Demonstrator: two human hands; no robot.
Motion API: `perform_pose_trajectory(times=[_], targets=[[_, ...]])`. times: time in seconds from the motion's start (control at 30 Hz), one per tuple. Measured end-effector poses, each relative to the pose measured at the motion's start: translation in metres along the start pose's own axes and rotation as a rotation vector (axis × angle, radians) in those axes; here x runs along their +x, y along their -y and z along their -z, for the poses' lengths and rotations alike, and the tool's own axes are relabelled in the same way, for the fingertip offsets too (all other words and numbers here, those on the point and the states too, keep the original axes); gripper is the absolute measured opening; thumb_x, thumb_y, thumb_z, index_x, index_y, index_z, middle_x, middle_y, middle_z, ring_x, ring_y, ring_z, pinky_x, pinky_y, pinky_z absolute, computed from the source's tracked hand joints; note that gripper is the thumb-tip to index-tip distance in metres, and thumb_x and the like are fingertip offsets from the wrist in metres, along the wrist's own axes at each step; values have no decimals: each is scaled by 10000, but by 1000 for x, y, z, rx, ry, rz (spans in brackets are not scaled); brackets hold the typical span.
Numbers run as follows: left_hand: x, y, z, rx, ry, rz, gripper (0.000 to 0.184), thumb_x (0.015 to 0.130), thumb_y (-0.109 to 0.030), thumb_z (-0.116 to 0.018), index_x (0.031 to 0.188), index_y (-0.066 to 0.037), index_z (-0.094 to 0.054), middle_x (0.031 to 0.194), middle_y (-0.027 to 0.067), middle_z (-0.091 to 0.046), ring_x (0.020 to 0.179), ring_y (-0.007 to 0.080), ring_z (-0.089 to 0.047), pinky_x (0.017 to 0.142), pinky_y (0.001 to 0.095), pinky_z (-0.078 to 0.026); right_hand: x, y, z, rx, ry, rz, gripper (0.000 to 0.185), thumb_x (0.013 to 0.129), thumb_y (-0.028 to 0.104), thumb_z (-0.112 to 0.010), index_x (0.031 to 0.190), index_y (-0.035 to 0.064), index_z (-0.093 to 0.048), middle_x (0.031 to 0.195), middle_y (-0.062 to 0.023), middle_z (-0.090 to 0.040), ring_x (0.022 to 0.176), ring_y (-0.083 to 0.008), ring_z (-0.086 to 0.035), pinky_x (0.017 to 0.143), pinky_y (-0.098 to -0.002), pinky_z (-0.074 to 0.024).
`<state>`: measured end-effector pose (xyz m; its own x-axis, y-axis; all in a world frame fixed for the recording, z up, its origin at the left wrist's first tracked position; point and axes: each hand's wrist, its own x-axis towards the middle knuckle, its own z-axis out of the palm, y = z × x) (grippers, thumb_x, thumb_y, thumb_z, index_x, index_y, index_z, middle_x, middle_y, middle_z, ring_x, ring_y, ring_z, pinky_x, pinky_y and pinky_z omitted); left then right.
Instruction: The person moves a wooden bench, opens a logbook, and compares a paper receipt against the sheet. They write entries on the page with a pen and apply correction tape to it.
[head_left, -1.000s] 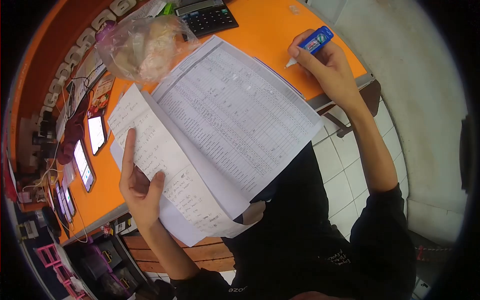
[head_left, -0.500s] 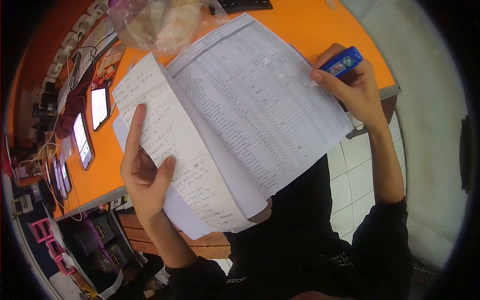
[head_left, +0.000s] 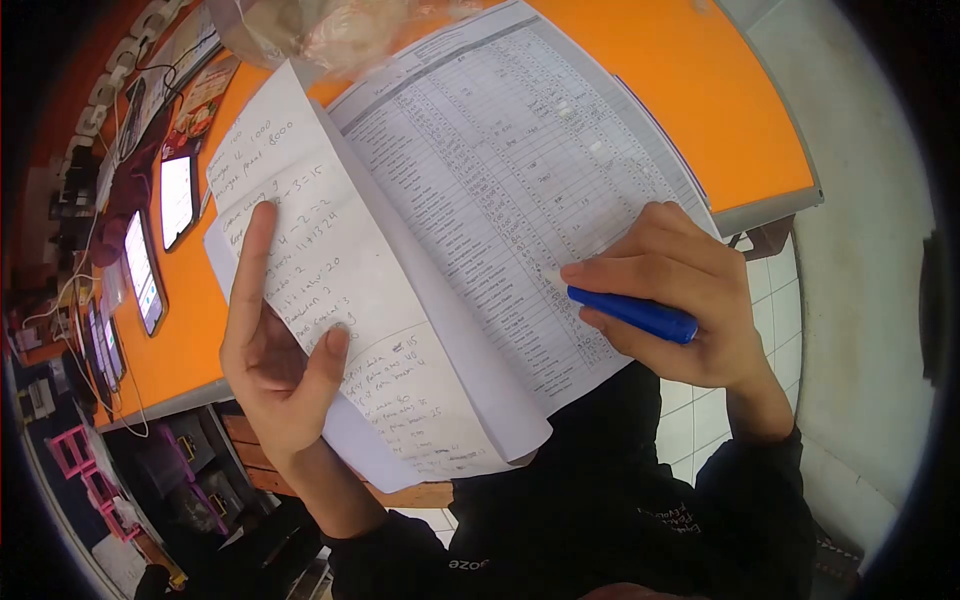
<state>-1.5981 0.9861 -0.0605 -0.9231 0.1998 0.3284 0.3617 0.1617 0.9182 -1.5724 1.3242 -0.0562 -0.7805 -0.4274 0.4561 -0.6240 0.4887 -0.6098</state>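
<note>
A handwritten paper sheet (head_left: 350, 290) lies folded over the left side of a printed table sheet (head_left: 480, 150). My left hand (head_left: 275, 350) grips the handwritten sheet at its left edge, thumb on top and index finger stretched along the written lines. In my right hand (head_left: 680, 290) is a blue correction tape dispenser (head_left: 635, 313), its front end at the lower right part of the printed sheet. Small white patches show on the printed columns. More white paper (head_left: 370, 440) sits under the handwritten sheet.
On the orange table (head_left: 700, 90) at the left lie a phone (head_left: 178, 200) and another phone (head_left: 146, 270), both lit, with cables near them. A clear plastic bag (head_left: 330, 30) is at the back. A white wall (head_left: 860, 300) stands at the right.
My right hand has moved down and left, from the printed sheet's upper right edge to its lower right area, turning the correction tape. The papers and my left hand have shifted slightly.
</note>
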Motion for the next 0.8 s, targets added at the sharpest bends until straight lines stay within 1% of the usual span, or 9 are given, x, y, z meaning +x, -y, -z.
perform_pose_trajectory(times=[0.1,0.33,0.5,0.6,0.67,0.7,0.73,0.77,0.8], targets=[[-1,0,1,14,-17,19,872,768,26,-698,1574,130,-382,1623,282,-436,1496,332,-454,1242,420,-316,-2,-1,-1,15,2,-11,348,765,114,-867,1106,93,-805,926,-79,-769,784,-226,-692,712,-356,-462],[-2,-2,0,52,-33,22,881,753,22,-707,1569,130,-393,1624,289,-434,1514,332,-431,1255,422,-290,-3,-2,-4,-45,4,20,404,758,166,-918,1145,113,-815,958,-63,-760,805,-203,-656,717,-372,-421],[-2,0,0,72,-20,-17,890,750,23,-704,1573,134,-382,1638,285,-414,1528,332,-408,1263,424,-268,-6,-2,-2,-81,1,-2,398,756,135,-917,1141,116,-817,931,-59,-742,776,-201,-637,691,-363,-412],[-3,1,-1,44,-29,17,902,753,17,-704,1582,131,-365,1646,281,-403,1531,333,-401,1263,429,-267,-7,-2,0,-86,-19,-24,394,753,117,-917,1134,112,-818,910,-60,-733,764,-199,-625,678,-355,-409],[-3,3,-2,137,-95,36,936,753,-271,-828,1573,10,-472,1630,235,-457,1494,321,-468,1269,485,-286,-8,-2,4,-90,-35,-34,390,749,113,-918,1127,109,-819,902,-62,-729,760,-198,-621,670,-350,-407],[-4,3,-1,132,-94,34,936,753,-271,-828,1573,10,-472,1630,235,-457,1494,321,-468,1269,485,-286,-9,-1,8,-119,-12,-45,421,761,144,-922,1166,124,-806,946,-73,-730,823,-210,-649,683,-342,-459],[-4,1,-1,107,-69,31,916,762,-139,-769,1580,68,-414,1640,256,-427,1509,330,-440,1263,457,-285,-10,-1,11,-149,11,-56,453,773,176,-925,1204,140,-793,990,-84,-731,886,-222,-677,696,-334,-510],[-4,0,0,83,-45,28,901,770,-8,-710,1588,125,-356,1650,277,-396,1523,339,-411,1257,429,-284,-12,-3,13,-155,10,-57,453,773,176,-925,1204,140,-793,990,-84,-731,886,-222,-677,696,-334,-510],[-3,-1,1,77,-44,25,901,770,-8,-710,1588,125,-356,1650,277,-396,1523,339,-411,1257,429,-284,-14,-5,13,-161,-13,-59,440,776,165,-920,1197,139,-794,980,-84,-730,879,-223,-679,695,-336,-511]])
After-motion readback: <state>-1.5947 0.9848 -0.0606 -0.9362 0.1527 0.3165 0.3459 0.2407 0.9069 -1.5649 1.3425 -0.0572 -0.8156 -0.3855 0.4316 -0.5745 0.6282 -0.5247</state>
